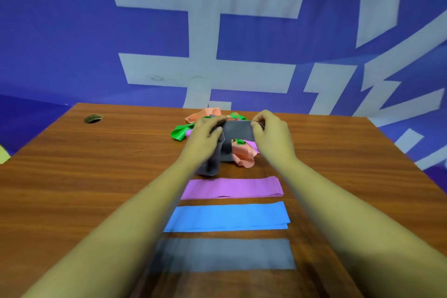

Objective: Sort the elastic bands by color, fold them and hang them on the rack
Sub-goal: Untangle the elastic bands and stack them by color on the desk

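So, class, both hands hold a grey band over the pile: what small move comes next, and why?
Probably lift the grey band clear of the pile, since its loose end hangs down against the tangle; a folded grey strip already lies nearest.

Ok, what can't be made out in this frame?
Head view:
The rack: outside the frame.
The tangled pile: partly behind left hand, right hand and held grey band; count unclear.
The yellow object: cut by left edge.
The nearest folded grey band: blurred, layers unreadable.
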`<state>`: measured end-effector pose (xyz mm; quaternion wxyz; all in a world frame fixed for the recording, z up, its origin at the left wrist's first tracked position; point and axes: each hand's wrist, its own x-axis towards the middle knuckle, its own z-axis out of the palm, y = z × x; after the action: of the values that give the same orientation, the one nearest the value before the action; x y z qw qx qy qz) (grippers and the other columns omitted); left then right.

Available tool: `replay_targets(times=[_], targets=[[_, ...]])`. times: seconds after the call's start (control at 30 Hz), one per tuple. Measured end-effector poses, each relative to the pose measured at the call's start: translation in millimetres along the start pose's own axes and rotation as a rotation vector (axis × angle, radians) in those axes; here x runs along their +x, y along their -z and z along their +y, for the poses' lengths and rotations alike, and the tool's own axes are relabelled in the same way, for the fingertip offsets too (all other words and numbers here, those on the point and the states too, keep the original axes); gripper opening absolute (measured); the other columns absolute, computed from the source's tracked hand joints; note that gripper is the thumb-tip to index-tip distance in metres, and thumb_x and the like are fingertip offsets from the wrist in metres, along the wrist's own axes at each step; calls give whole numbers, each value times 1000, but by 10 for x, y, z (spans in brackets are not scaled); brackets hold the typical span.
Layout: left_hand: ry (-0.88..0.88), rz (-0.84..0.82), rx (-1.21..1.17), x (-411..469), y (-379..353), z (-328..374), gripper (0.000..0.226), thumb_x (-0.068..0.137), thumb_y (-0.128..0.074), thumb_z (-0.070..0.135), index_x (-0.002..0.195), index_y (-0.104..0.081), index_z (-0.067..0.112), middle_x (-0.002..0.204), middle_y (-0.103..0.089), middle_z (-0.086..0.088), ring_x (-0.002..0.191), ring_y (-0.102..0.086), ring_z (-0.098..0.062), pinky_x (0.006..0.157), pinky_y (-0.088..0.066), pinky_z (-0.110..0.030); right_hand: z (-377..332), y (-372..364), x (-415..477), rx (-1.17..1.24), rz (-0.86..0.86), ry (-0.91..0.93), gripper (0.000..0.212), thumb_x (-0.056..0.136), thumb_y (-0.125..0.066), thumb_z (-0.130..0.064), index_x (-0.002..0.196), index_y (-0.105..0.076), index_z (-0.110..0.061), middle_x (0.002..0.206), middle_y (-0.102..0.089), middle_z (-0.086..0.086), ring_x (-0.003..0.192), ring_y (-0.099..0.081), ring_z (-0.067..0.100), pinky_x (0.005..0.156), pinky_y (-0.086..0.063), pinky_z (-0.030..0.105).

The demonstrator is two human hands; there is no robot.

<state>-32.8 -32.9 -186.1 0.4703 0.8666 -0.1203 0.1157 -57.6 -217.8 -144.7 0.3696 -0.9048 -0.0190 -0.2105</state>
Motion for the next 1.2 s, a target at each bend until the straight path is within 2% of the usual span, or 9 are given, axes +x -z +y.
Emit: replay_targets(times=[0.1,0.17,0.3,0.4,0.57,0.7,0.83,0.97,1.2], targets=[[142,164,-141,-32,60,60,32,97,-41,6,111,-68,15,107,-67,2,102,-61,-15,83,-45,-12,-8,64,7,58,68,-94,9,89,-50,-17,88,-59,-14,89,-68,7,87,-62,32,77,-51,46],[211,256,-158,-30,111,40,30,97,-41,4,108,-66,14,109,-66,-1,106,-62,-22,91,-49,-22,-17,149,31,94,86,-83,9,89,-52,-14,89,-60,-12,87,-67,3,87,-62,29,75,-49,37],[397,141,6,8,170,30,53,91,-49,11,143,-46,25,139,-54,-9,128,-49,-29,102,-38,-30,-165,324,33,220,57,2,6,91,-56,-11,87,-60,-14,79,-59,-12,81,-57,11,68,-41,24],[289,155,160,-7,203,146,57,88,-56,17,144,-45,22,145,-45,-14,136,-39,-31,113,-31,-39,-321,422,27,295,18,39,6,89,-59,-12,85,-63,-15,79,-61,-15,80,-56,4,71,-44,20],[104,22,-370,-141,338,741,41,99,-51,35,138,-50,22,138,-54,7,126,-48,-6,95,-39,-13,-641,664,-33,515,-87,62,8,87,-65,-6,81,-67,-12,66,-60,-13,58,-52,-7,57,-37,8],[85,-196,-806,-276,441,1022,55,87,-55,40,138,-46,24,133,-60,-3,120,-58,-14,102,-45,-29,-887,837,-180,615,-246,92,9,86,-67,-6,80,-68,-12,68,-63,-6,60,-54,0,54,-41,11],[66,-329,-791,-518,566,1076,62,77,-71,43,124,-56,5,118,-63,-20,107,-58,-32,93,-45,-42,-1052,973,-315,623,-276,95,3,86,-68,-5,85,-70,-5,68,-64,-3,53,-53,-2,46,-37,9],[66,-421,-699,-785,743,1031,63,64,-84,46,113,-62,13,103,-68,-13,97,-65,-27,85,-52,-35,-1078,1018,-440,618,-291,9,3,83,-69,-6,83,-72,-8,74,-67,0,65,-57,5,54,-44,15],[74,-481,-432,-1328,956,813,54,78,-73,12,126,-50,3,82,-64,12,72,-61,-10,70,-50,-29,-1011,871,-794,828,-262,-210,6,83,-65,-2,78,-69,-2,71,-63,8,62,-57,14,55,-47,23]])
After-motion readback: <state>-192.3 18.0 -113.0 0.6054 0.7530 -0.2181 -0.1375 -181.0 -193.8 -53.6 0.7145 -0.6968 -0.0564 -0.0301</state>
